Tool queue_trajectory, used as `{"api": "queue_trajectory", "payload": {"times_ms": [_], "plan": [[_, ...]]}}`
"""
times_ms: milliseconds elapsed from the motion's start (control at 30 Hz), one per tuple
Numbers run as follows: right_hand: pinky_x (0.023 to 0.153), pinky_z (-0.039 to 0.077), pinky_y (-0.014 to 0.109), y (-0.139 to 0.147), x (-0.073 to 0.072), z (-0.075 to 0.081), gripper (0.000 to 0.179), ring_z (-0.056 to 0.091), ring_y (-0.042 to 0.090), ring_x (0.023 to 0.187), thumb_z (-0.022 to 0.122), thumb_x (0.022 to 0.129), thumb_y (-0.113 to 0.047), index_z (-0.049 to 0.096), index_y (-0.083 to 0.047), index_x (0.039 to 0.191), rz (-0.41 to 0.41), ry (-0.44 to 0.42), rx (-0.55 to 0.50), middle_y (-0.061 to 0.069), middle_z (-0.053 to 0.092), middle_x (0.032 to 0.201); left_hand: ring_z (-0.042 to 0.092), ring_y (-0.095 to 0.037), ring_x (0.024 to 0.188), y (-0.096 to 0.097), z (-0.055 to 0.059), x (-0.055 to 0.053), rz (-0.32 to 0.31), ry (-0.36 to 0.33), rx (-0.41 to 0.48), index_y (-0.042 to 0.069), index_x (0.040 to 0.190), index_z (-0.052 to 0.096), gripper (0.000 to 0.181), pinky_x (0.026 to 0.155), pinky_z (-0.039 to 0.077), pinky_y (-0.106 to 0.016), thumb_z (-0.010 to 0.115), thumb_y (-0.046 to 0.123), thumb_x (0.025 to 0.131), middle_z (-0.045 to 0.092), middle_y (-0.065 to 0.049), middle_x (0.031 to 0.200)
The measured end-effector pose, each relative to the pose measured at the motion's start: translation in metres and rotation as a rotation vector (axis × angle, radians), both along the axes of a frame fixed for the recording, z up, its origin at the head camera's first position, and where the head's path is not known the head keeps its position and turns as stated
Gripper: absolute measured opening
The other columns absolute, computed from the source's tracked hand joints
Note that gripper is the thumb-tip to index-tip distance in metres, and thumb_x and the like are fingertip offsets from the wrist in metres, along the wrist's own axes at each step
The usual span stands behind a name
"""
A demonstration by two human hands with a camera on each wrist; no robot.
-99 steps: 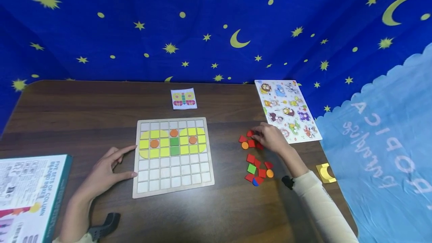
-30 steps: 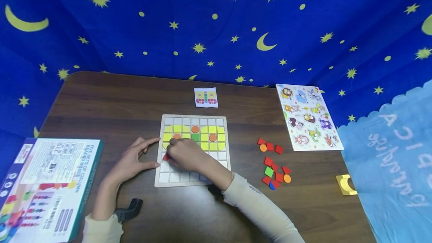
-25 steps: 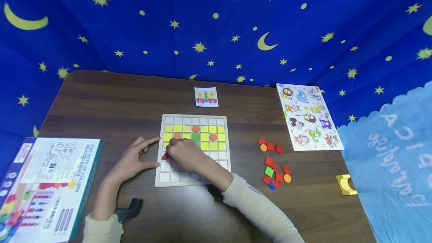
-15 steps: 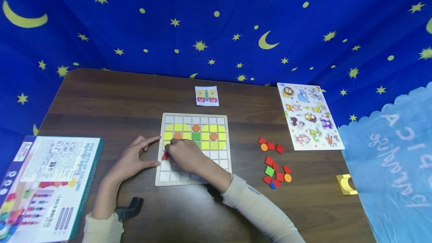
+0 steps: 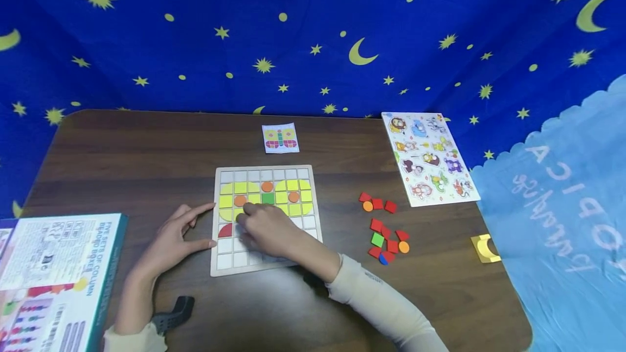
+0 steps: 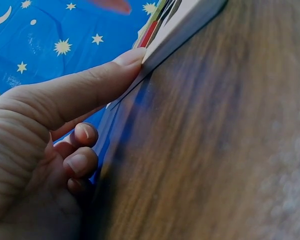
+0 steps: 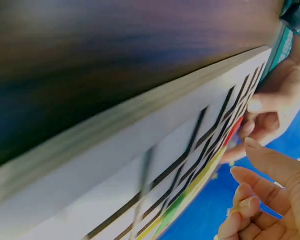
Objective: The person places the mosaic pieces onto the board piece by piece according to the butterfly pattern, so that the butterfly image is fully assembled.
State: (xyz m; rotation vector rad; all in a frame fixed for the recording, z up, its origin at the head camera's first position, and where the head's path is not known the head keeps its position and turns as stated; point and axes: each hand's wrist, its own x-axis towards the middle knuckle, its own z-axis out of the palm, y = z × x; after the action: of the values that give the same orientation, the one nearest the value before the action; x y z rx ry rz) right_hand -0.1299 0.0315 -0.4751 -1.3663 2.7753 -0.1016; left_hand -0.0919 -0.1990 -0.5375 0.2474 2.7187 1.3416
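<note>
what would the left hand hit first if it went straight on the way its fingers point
The left edge of the grid board; the left hand seems to touch it with thumb and index finger, though depth is hard to judge.

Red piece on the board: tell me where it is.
In the head view, the red piece sits in the leftmost column of the board, below a yellow piece, between the left hand and right hand.

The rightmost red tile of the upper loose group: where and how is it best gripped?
Probably by opposite edges, pinched from above, coming in from the right: the red tile lies flat on the table, leaving mainly its thin edges to catch, and bare wood shows along its right side.
</note>
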Motion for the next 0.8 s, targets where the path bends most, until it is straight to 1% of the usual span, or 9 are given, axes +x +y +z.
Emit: {"api": "queue_trajectory", "payload": {"times_ms": [67, 233, 400, 467, 567, 667, 800], "plan": [[0.07, 0.048, 0.023, 0.013, 0.0, 0.0, 0.017, 0.058, 0.009, 0.074, 0.072, 0.089, -0.026, 0.073, -0.012, 0.099, -0.021, 0.009, -0.015, -0.001, 0.063, 0.089, 0.032, -0.009, 0.079, -0.001, 0.001, 0.0, 0.001, -0.005, -0.012, 0.015, 0.142, 0.054, 0.074, 0.068, 0.028, -0.028, 0.086, 0.03, 0.077, 0.036, -0.002, 0.091], [0.068, 0.049, 0.026, 0.053, 0.001, -0.005, 0.017, 0.057, 0.011, 0.073, 0.076, 0.086, -0.023, 0.074, -0.01, 0.095, -0.086, 0.062, -0.055, 0.0, 0.061, 0.085, 0.032, -0.009, 0.079, 0.0, 0.002, -0.001, 0.004, -0.011, -0.031, 0.014, 0.143, 0.053, 0.076, 0.068, 0.028, -0.028, 0.086, 0.032, 0.077, 0.036, -0.002, 0.092], [0.066, 0.048, 0.026, 0.093, 0.007, -0.005, 0.024, 0.054, 0.011, 0.073, 0.08, 0.084, -0.021, 0.074, -0.006, 0.102, -0.182, 0.053, -0.09, 0.002, 0.059, 0.086, 0.032, -0.008, 0.079, 0.0, 0.001, -0.001, 0.007, 0.004, -0.027, 0.013, 0.142, 0.054, 0.076, 0.067, 0.028, -0.027, 0.087, 0.03, 0.076, 0.037, -0.002, 0.092], [0.067, 0.047, 0.027, 0.108, 0.009, -0.004, 0.026, 0.052, 0.011, 0.073, 0.081, 0.082, -0.018, 0.074, -0.005, 0.104, -0.225, 0.047, -0.112, 0.002, 0.059, 0.087, 0.032, -0.008, 0.079, 0.0, 0.001, 0.0, 0.008, 0.007, -0.025, 0.013, 0.142, 0.054, 0.076, 0.067, 0.028, -0.026, 0.087, 0.03, 0.075, 0.037, -0.002, 0.092], [0.067, 0.046, 0.029, 0.131, 0.01, -0.003, 0.027, 0.05, 0.012, 0.072, 0.083, 0.079, -0.015, 0.073, -0.004, 0.102, -0.288, 0.045, -0.153, 0.003, 0.057, 0.086, 0.032, -0.008, 0.078, 0.0, 0.002, 0.0, 0.007, 0.011, -0.022, 0.013, 0.142, 0.054, 0.076, 0.066, 0.028, -0.026, 0.087, 0.03, 0.075, 0.037, -0.002, 0.091], [0.067, 0.049, 0.031, 0.155, 0.011, -0.003, 0.028, 0.052, 0.014, 0.073, 0.085, 0.077, -0.012, 0.073, -0.002, 0.1, -0.341, 0.051, -0.189, 0.004, 0.056, 0.087, 0.031, -0.008, 0.078, -0.001, 0.003, 0.0, 0.005, 0.012, -0.021, 0.013, 0.142, 0.054, 0.076, 0.066, 0.027, -0.026, 0.087, 0.029, 0.076, 0.036, -0.002, 0.091], [0.067, 0.051, 0.033, 0.186, 0.015, -0.003, 0.034, 0.054, 0.015, 0.072, 0.087, 0.073, -0.009, 0.072, 0.002, 0.101, -0.414, 0.068, -0.191, 0.006, 0.058, 0.089, 0.031, -0.009, 0.078, 0.0, 0.002, 0.0, 0.005, 0.002, -0.035, 0.014, 0.143, 0.053, 0.076, 0.066, 0.027, -0.027, 0.086, 0.031, 0.076, 0.035, -0.001, 0.091]]}}
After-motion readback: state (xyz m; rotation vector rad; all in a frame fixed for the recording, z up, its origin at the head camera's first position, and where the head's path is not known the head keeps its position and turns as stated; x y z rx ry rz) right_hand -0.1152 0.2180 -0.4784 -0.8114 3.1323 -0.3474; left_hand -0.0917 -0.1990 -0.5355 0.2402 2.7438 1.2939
